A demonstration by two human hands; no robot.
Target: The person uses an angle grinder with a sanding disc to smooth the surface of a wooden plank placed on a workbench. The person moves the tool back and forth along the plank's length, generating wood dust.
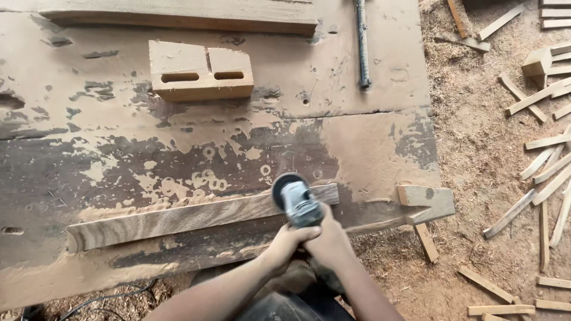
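Both hands [315,241] (arms outstretched) around grinder [295,202] on plank [178,219]

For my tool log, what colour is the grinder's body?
Silver-grey body on the grinder, with a dark disc; head view.

both hands grip an angle grinder [295,202], the left hand [287,241] beside the right hand [329,241], with its disc pressed on a long wooden plank [172,220] lying across the dusty, paint-worn counter [119,148]. a slotted wooden block [199,71] sits farther back, a metal rod [362,44] to its right, and wood offcuts [541,172] litter the sawdust floor [476,148] on the right
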